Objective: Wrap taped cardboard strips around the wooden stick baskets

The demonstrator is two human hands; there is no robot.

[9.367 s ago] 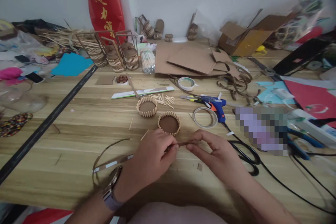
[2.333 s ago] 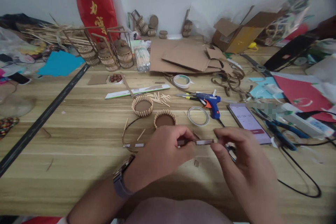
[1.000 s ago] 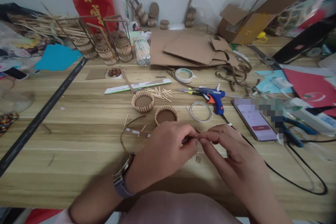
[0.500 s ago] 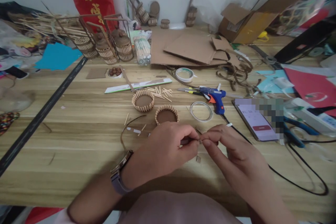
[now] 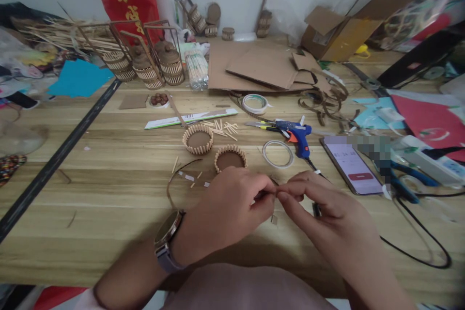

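Observation:
My left hand (image 5: 236, 203) and my right hand (image 5: 319, 208) meet fingertip to fingertip near the front of the table, both pinched closed. Between them sits something small and dark, mostly covered by the fingers; a thin brown strip seems to show there, but I cannot make it out. Just beyond my left hand stands a round cardboard base ringed with short sticks (image 5: 231, 159). A second ringed base (image 5: 197, 139) is farther left. Under my fingers lies a small brown cardboard square (image 5: 274, 220). A curved brown strip (image 5: 169, 189) rests left of my left hand.
A blue glue gun (image 5: 298, 133) lies beyond my right hand, its black cable running right. Near it are a tape roll (image 5: 278, 154), a phone (image 5: 354, 164) and cut sticks (image 5: 228, 128). Finished baskets (image 5: 147, 70) stand back left; cardboard sheets (image 5: 261, 65) lie behind.
The two hands stay together at nearly the same spot, with the fingertips shifting slightly. My left wrist has turned a little, showing more of the watch face.

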